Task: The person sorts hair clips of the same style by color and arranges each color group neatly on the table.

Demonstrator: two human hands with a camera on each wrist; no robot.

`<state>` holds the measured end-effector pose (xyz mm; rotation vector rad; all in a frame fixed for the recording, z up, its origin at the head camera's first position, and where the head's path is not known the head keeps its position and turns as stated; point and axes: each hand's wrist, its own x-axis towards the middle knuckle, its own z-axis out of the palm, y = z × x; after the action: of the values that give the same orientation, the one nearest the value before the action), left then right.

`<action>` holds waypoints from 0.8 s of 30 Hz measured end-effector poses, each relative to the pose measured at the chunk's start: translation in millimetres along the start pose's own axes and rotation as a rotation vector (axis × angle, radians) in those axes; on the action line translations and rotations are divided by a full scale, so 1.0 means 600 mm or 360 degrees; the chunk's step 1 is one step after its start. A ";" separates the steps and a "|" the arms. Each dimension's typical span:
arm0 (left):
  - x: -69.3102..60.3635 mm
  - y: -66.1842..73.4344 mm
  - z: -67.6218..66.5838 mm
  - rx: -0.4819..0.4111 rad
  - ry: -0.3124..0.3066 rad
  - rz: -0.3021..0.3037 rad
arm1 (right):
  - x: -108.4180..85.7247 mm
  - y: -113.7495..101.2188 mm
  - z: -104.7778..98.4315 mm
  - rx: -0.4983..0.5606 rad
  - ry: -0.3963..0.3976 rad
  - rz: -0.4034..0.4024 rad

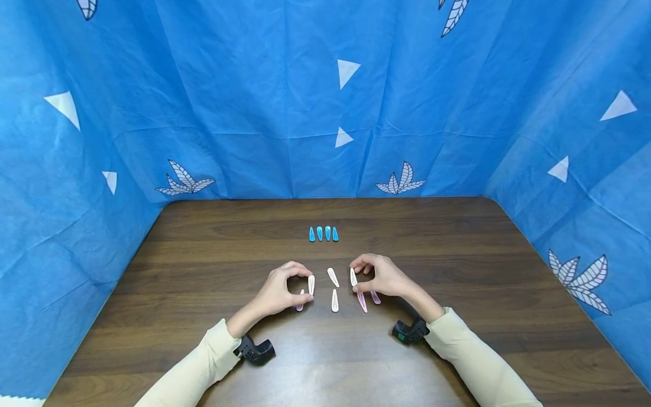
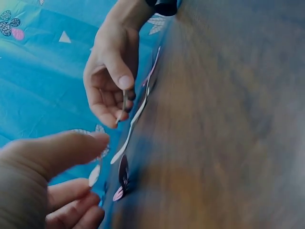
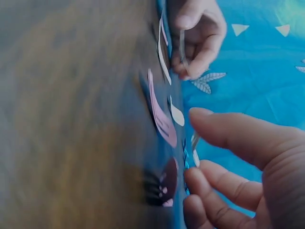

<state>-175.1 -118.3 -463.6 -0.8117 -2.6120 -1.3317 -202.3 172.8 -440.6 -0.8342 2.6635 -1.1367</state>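
Observation:
My left hand [image 1: 277, 291] pinches a white snap hair clip [image 1: 311, 286] upright between thumb and fingertips, just over the table. Another white snap hair clip [image 1: 353, 277] is held the same way by my right hand [image 1: 385, 277]. Between the hands lie two white clips, an upper one [image 1: 333, 277] and a lower one [image 1: 334, 301]. A purple clip [image 1: 299, 307] shows partly beneath the left hand. Near the right hand lie a pink clip [image 1: 362, 302] and a purple clip [image 1: 375, 298], the latter partly hidden. In the right wrist view, the pink clip [image 3: 161, 119] lies beside the fingers.
Several blue hair clips [image 1: 320, 233] stand in a row farther back on the brown wooden table [image 1: 229, 237]. A blue patterned cloth [image 1: 254, 102] hangs behind and along both sides of the table.

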 end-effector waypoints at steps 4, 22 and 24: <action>0.012 0.005 -0.009 -0.0136 0.0009 -0.0058 | 0.009 -0.008 -0.007 0.0056 0.0010 0.0033; 0.104 -0.011 -0.032 -0.0319 0.0058 -0.0235 | 0.107 -0.059 -0.007 0.0100 0.0054 0.0105; 0.110 -0.017 -0.029 -0.0326 0.0044 -0.0249 | 0.116 -0.060 -0.002 0.0103 0.0051 0.0138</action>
<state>-238.8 -109.4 -439.1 -0.6169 -2.5947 -1.6615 -245.1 116.0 -407.7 -0.6883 2.6441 -1.2182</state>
